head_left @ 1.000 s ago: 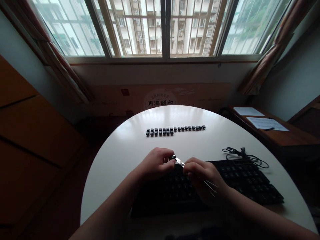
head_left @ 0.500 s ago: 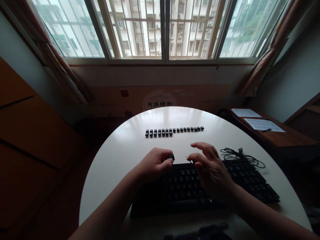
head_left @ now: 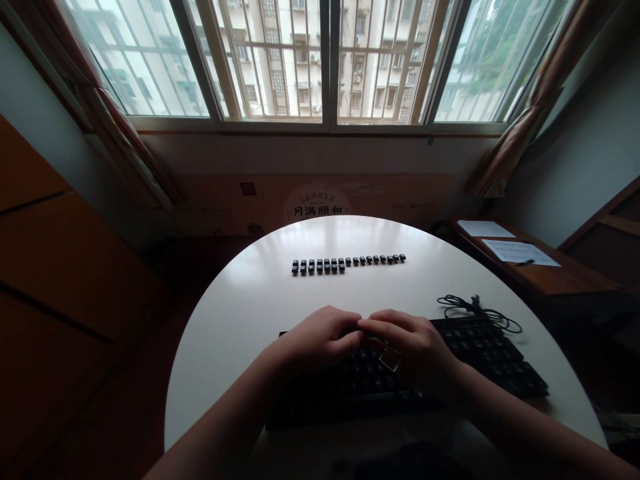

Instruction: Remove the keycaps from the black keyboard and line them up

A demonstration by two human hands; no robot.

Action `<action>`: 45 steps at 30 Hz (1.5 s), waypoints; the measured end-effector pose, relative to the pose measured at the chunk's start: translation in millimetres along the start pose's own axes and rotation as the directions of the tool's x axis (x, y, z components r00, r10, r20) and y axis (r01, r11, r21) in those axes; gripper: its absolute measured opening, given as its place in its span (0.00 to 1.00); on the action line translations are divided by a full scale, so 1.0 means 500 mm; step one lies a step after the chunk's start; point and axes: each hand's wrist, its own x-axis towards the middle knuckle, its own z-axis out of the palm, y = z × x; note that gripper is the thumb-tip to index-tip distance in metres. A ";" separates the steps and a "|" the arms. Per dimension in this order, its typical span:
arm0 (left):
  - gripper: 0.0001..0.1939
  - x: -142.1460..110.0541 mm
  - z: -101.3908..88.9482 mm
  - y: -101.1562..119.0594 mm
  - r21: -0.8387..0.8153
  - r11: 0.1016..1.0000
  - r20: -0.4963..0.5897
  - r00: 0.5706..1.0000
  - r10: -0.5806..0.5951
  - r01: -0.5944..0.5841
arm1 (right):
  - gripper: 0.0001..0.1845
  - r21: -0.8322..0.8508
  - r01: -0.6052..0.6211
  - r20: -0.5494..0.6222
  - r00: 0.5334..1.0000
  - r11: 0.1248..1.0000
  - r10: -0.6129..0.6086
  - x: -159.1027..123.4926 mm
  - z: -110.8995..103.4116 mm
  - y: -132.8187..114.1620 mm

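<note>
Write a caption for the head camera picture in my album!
Two hands close together over a black keyboard, small black keycaps lined up beyond.

White table (head_left: 230, 313), top smooth and glossy, far edge rounded, a pale sheen across its far part. Toward the far side, small black keycaps in two lines: a long back row (head_left: 355, 261) running left to right, and a shorter front row (head_left: 319, 270) of seven close before its left end — all neatly spaced. Nearer, a black keyboard (head_left: 493, 350) lies lengthwise across the top, its left and middle stretches partly hidden, with a loosely looped black cable (head_left: 475, 307) by its far right edge.
</note>
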 end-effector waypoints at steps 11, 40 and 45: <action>0.20 -0.003 -0.015 -0.039 -0.006 0.995 -0.086 0.991 -0.104 0.103 | 0.08 -0.082 -0.293 0.208 0.930 0.953 0.303 0.024 -0.042 0.075; 0.20 -0.007 -0.024 -0.118 0.111 0.965 -0.154 0.964 -0.218 0.237 | 0.10 -0.515 -0.448 0.258 0.732 0.731 0.631 0.167 0.110 0.256; 0.21 -0.007 -0.025 -0.116 0.104 0.964 -0.144 0.963 -0.229 0.245 | 0.09 -0.520 -0.447 0.248 0.737 0.728 0.629 0.176 0.117 0.254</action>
